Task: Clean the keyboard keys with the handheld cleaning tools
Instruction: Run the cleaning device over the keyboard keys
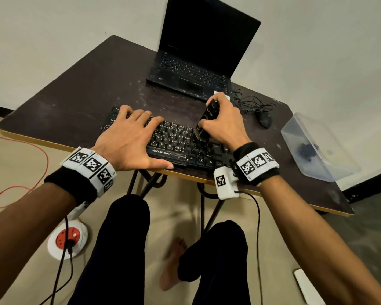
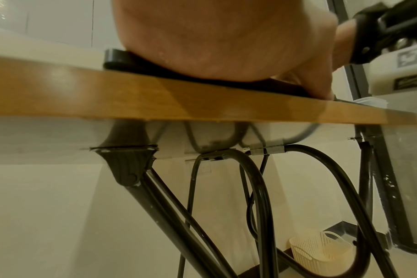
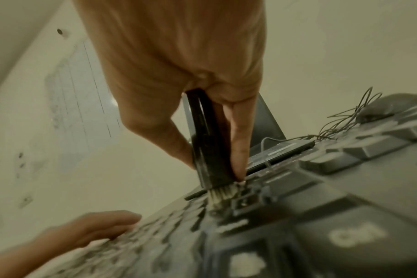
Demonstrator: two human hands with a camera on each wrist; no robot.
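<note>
The left hand [image 1: 128, 137] lies flat, fingers spread, pinning the black plastic keyboard [image 1: 176, 143] at the worktop's [image 1: 75, 100] six-o'clock edge, so the right hand [image 1: 224, 122], gripping a slim black bristle brush [image 1: 207, 117], can scrub the keys without it sliding.

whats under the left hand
The left hand lies flat on the black keyboard, covering its left half; the keys beneath are hidden. The right hand holds the brush.

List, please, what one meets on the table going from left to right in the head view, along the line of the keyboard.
Left hand flat on the keyboard → brush gripped by the right hand → tangled cable → mouse → clear plastic box.
</note>
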